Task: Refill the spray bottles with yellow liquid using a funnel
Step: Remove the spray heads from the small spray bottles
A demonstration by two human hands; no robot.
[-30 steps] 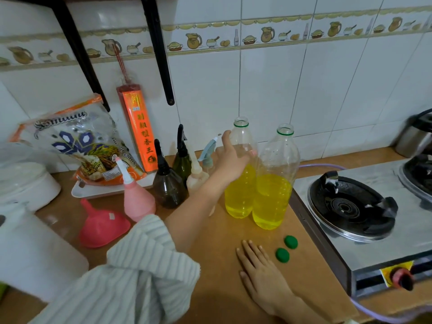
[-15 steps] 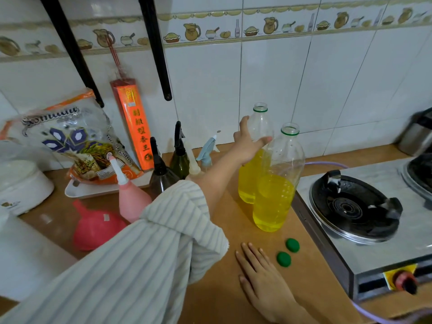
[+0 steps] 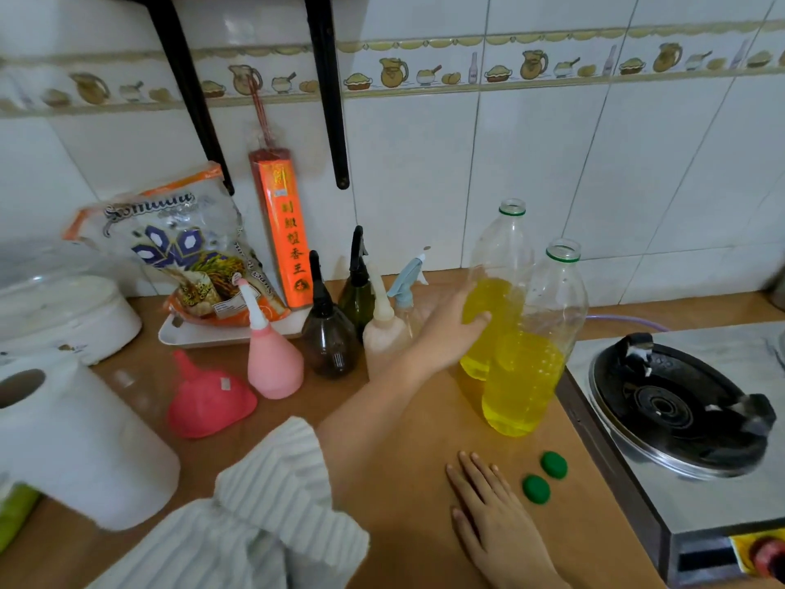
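**Handling check: rear supply bottle in left-hand grip**

Bottle at the rear [image 3: 495, 291], clear thin plastic, uncapped, roughly half full of yellow liquid, stands on the counter [image 3: 408, 423] near the wall, touching or just behind the front bottle [image 3: 531, 363]. I judge it moderately heavy, soft-walled and apt to spill if squeezed; best held low, around the filled section. My left hand [image 3: 450, 329] has its fingers curled round that section. My right hand [image 3: 492, 516] lies flat on the counter, fingers together, beside two green caps [image 3: 546, 476].

Obstructions: the cream spray bottle [image 3: 384, 329] and blue-nozzled one [image 3: 405, 282] sit just beside the wrist; the stove [image 3: 679, 401] crowds the right. The pink funnel [image 3: 208, 401] lies upturned, well apart.
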